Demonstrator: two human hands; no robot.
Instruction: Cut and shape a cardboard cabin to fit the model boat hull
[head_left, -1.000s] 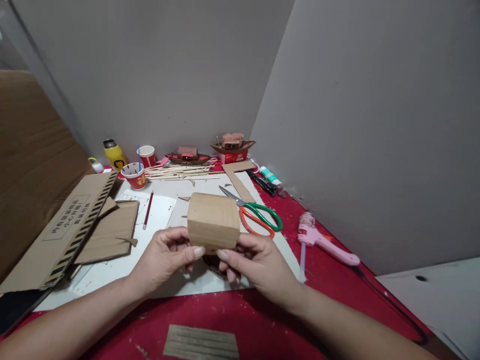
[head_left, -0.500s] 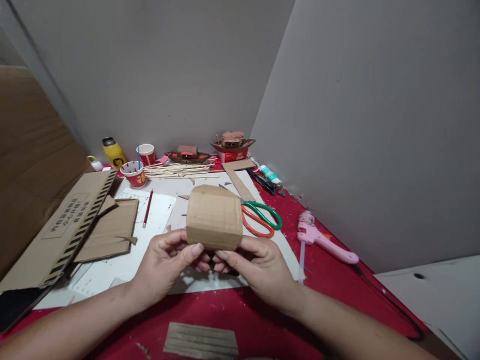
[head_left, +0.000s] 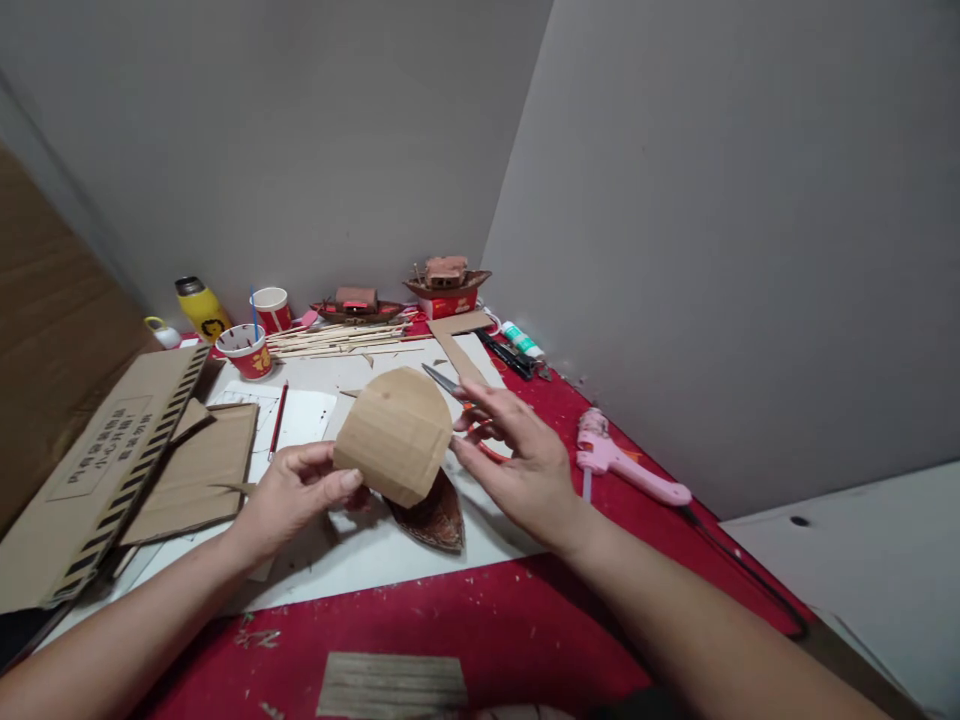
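Note:
My left hand [head_left: 304, 495] pinches the lower left edge of a curved piece of cardboard [head_left: 394, 435], thumb on its face and fingers behind. The piece is tilted and bends over at its right end. By its right edge is my right hand [head_left: 521, 455], fingers apart; whether the thumb tip touches the cardboard I cannot tell. Under the piece shows the pointed end of a dark brown model boat hull [head_left: 435, 525], the rest of it hidden. Scissors [head_left: 442, 378] lie behind my right hand, which covers most of their handles.
A pink glue gun [head_left: 630, 470] lies on the red table at right. A ridged strip [head_left: 390, 685] is near the front edge. Printed cardboard [head_left: 112, 450], a pencil [head_left: 278, 420], paper cups [head_left: 247, 355], thin sticks [head_left: 337, 340] and finished boats [head_left: 448, 278] stand left and behind.
My right hand has let go of the cardboard's lower right and moved up and right, over the scissors. The cardboard has shifted left and tilted, and the boat hull now shows beneath.

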